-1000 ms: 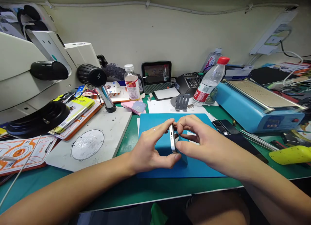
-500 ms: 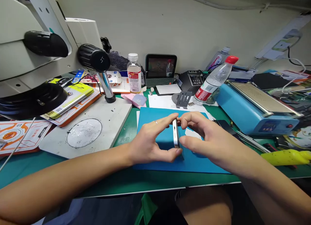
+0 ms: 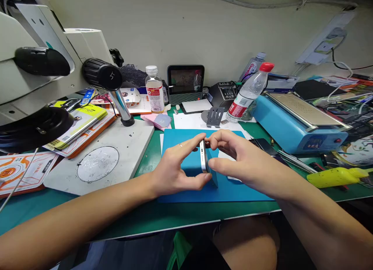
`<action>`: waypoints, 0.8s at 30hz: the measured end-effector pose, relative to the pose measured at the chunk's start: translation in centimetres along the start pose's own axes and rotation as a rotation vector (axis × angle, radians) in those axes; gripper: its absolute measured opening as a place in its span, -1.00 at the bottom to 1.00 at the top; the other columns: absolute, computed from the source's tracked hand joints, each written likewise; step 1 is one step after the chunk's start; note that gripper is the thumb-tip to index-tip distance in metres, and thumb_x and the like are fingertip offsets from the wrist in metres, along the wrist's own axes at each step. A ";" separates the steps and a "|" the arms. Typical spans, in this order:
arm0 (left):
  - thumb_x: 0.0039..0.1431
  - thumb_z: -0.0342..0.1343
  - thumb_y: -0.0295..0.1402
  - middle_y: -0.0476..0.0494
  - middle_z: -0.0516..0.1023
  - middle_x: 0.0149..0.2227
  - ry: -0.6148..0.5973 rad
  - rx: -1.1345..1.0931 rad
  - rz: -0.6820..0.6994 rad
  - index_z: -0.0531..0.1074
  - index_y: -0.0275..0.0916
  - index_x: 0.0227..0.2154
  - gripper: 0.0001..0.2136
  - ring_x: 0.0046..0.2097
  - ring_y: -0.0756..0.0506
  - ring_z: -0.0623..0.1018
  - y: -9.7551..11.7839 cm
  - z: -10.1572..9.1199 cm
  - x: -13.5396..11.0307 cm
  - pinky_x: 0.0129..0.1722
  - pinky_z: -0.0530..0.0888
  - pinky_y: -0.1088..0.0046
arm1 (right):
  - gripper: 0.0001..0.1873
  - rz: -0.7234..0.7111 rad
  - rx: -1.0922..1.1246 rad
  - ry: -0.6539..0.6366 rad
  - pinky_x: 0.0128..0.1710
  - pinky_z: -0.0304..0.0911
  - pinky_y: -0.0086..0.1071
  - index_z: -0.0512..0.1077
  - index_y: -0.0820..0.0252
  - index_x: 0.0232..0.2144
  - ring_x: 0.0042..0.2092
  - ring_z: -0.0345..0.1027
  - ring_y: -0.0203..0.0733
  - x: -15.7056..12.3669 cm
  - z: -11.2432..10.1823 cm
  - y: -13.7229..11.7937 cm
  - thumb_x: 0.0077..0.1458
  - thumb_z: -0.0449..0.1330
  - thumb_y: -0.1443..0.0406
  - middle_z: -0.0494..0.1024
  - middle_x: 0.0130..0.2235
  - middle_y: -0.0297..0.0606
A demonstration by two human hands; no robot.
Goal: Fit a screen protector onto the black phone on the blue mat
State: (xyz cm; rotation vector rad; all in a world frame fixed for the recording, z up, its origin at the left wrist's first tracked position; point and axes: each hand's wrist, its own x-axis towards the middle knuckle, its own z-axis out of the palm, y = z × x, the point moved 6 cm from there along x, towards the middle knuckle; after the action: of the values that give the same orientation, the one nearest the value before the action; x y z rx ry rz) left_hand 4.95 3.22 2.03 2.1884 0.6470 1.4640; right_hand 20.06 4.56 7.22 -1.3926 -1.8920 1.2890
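A smartphone [image 3: 203,157] is held up on its side above a blue mat [image 3: 186,195]. Its silver bottom edge, with a charging port and small holes, faces me. My left hand [image 3: 175,167] grips it by its long sides, index finger at the far side and thumb at the near one. Close against the phone's right face is my right hand [image 3: 233,151], fingers curled, with the thumb and fingertips at that face. A thin dark sheet-like corner [image 3: 214,179] shows below the right thumb; what it belongs to is unclear. White paper [image 3: 224,156] lies partly hidden behind my right hand.
A microscope [image 3: 37,75] and its pale base [image 3: 136,145] occupy the left. Behind the mat are a capped bottle [image 3: 154,93], a small screen [image 3: 185,80], a metal stand [image 3: 215,117] and a red-capped bottle [image 3: 247,95]. Rightward sit a blue heating plate [image 3: 300,126] and a yellow-handled tool [image 3: 335,177].
The view has shifted slightly, so most things appear a little further left. Both hands stay at the phone with nearly the same hold.
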 end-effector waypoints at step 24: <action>0.00 0.21 -0.31 -0.23 0.45 0.11 -0.021 -0.019 -0.201 0.22 -0.14 0.19 -0.37 0.10 -0.26 0.52 -0.2 0.0 0.2 0.08 0.53 0.11 | -0.76 0.006 -0.094 -0.006 -0.36 0.27 -0.32 0.27 0.03 -0.28 -0.21 0.38 -0.13 0.4 0.4 0.5 0.00 0.25 0.23 0.42 -0.21 -0.34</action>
State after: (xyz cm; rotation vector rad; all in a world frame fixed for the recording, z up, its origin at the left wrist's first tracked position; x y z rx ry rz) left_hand 5.04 3.52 2.07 2.0551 0.8168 1.3367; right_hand 19.79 4.81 6.55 -1.4435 -1.9772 1.2219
